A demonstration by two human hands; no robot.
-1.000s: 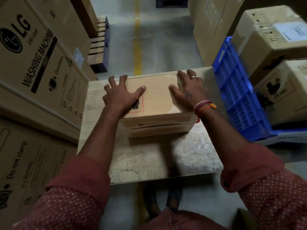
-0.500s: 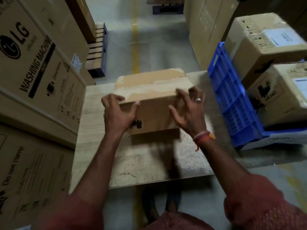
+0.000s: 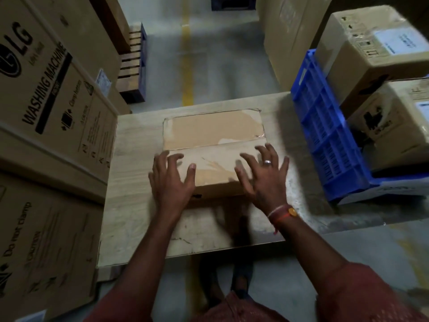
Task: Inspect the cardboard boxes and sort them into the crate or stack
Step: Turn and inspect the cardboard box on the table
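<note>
My fingers (image 3: 173, 159) are spread and nearly straight on both sides, laid over the near half of the cardboard box (image 3: 213, 135); I am pinching nothing and have nothing curled under an edge. My left hand (image 3: 171, 182) covers the box's near left corner, thumb out along the top, and my right hand (image 3: 262, 180), the one with the ring, covers the near right corner. The picture is blurred at the fingertips, so I cannot tell how hard they press. The box lies flat on the wooden surface (image 3: 139, 205), directly ahead of me, its long axis running left to right across my body, so the far taped half lies beyond my fingertips and the near side face sits just under my palms. I judge I am in the inspecting step, and the box is not yet sorted. What the next move turns on is the side: the blue crate (image 3: 325, 135) stands to my right, tilted, its near end resting on the surface's right edge, so my right hand is the nearer one to it. Inside the crate sit two brown cartons (image 3: 376, 54), one above the other, filling most of what I can see of it; how much room is left is hidden. To my left rise the large washing machine cartons (image 3: 51, 84), just beside the surface.
</note>
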